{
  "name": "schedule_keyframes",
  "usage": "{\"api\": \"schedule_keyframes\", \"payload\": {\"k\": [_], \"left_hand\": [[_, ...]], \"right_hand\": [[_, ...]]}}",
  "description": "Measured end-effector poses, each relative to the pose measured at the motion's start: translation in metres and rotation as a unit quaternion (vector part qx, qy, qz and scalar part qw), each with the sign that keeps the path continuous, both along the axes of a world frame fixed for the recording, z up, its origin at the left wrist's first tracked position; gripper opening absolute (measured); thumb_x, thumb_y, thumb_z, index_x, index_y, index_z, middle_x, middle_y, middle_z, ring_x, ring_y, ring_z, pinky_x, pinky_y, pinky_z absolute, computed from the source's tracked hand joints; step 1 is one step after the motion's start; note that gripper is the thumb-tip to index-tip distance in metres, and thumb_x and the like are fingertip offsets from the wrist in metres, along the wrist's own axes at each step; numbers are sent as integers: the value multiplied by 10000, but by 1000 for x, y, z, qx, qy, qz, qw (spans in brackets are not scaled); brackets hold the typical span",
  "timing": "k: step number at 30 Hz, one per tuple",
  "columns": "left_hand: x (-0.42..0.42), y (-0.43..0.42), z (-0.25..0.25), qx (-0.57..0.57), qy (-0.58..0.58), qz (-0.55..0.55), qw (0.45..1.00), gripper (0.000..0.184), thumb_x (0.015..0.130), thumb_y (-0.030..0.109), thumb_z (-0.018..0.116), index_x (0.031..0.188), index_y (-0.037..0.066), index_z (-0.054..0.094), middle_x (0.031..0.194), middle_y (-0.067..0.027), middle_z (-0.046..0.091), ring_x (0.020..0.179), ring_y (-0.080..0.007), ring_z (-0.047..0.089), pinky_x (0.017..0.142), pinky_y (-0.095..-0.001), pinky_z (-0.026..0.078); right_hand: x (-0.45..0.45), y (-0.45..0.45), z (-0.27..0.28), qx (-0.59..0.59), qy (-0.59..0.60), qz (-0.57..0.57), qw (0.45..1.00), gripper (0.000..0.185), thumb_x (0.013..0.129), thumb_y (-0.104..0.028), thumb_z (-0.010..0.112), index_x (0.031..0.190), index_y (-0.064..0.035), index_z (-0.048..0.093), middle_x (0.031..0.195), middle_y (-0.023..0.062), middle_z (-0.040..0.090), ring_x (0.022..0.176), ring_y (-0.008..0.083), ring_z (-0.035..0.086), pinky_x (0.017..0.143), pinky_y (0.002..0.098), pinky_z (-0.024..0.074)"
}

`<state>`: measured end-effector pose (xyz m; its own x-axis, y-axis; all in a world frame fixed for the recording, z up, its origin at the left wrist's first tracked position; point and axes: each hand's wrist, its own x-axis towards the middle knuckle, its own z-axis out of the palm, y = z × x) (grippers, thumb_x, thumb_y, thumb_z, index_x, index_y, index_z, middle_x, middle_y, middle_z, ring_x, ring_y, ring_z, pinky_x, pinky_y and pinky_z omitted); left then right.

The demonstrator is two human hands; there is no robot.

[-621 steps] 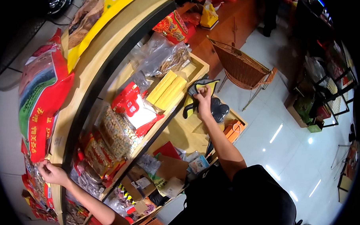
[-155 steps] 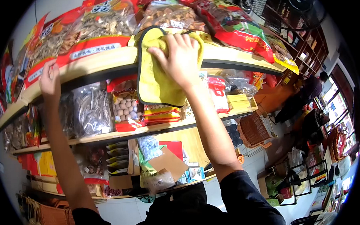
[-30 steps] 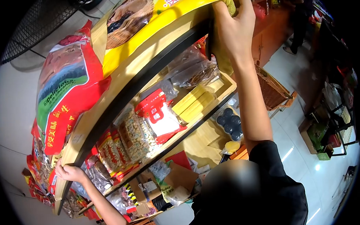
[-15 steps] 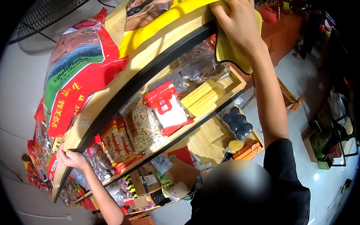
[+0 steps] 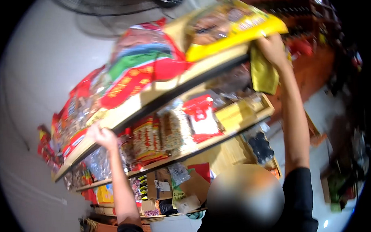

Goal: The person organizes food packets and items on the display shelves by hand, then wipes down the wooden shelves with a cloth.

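Note:
My right hand (image 5: 273,51) grips a yellow cloth (image 5: 264,74) at the right end of the top wooden shelf (image 5: 140,102). The cloth hangs down past the dark shelf edge, below a yellow-edged bag of dried food (image 5: 227,28). Farther left, my left hand (image 5: 102,135) is at the front edge of the same shelf, its fingers bent over the rim; they are blurred. Just above it lies a red and green bag (image 5: 141,64). On the shelf below stand a red and white bag (image 5: 202,118) and a bag of small pieces (image 5: 174,130).
Yellow blocks (image 5: 235,114) lie in a wooden tray at the middle shelf's right end. Lower down are a cardboard box (image 5: 159,185) and a pack of dark round containers (image 5: 261,148). A fan (image 5: 108,6) stands behind the shelves. A red-brown cabinet (image 5: 310,75) is at the right.
The view has turned, so the shelves look more level and lie farther right. My right hand still has the cloth at the shelf end. My left hand remains at the front edge.

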<state>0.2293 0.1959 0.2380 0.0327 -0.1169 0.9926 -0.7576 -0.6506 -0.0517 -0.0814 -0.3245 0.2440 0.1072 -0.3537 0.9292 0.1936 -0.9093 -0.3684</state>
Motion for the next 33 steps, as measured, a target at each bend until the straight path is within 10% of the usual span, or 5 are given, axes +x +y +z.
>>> {"api": "schedule_keyframes", "payload": {"k": [11,33], "left_hand": [[-4,3,-10,7,-7,1,1000,353,672,19,564,1015,81,620,968,-135,572,988,-363,502,974,-520,339],[-33,-4,3,-27,16,-29,999,336,691,-21,534,1000,85,611,939,-82,567,1011,-284,529,1041,-494,315]], "right_hand": [[0,-69,-31,66,100,150,981,278,951,-143,519,1135,51,594,1124,109,626,1055,216,569,971,339,414],[10,-90,-57,78,91,12,993,472,1014,-196,476,1398,57,372,1443,200,411,1346,296,372,1121,339,246]]}}
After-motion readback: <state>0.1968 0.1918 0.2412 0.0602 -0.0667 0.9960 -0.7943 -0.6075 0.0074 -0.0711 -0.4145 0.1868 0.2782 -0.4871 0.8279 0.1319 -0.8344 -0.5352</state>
